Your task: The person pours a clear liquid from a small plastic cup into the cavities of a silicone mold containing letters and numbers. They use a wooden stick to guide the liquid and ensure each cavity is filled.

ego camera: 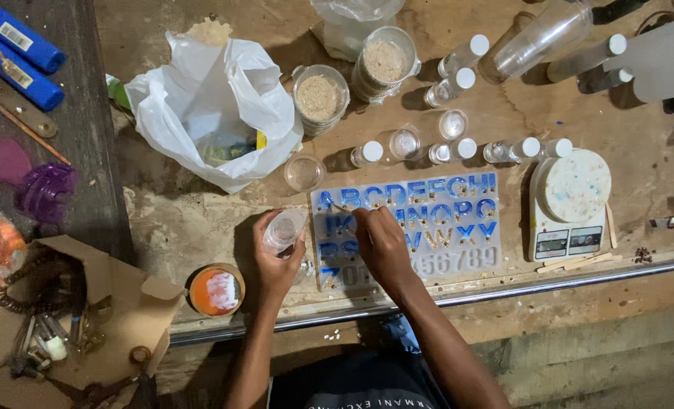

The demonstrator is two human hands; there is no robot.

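The right hand [382,242] is pinched around a thin stick [342,207], its tip down in the top row of the letter mould [458,220], over near the left-hand letters. The left hand [276,254] is wrapped around a small clear cup [284,229], held tilted just beside the mould's left edge, something pale inside it.

So this reads as the filling stage: material is being worked into the letter cavities one at a time with the stick. Much of the top rows already shows blue, while the number row along the bottom looks pale and unfilled. The next touch asks for a steady stick tip kept inside one cavity and the cup kept close enough to reload from.

Moving outward, count with me. One mould, flat on the brown bench. One round orange-and-white tin [216,291] left of the cup hand. One white digital scale [568,204] to the mould's right, with flat wooden sticks [579,262] below it; I cannot count those surely. Two wide jars of sandy powder [318,98] behind the mould. About nine small white-capped bottles [458,149], some standing, some lying. One crumpled white plastic bag [212,106] at back left. Two blue tubes [19,57] in the far corner.
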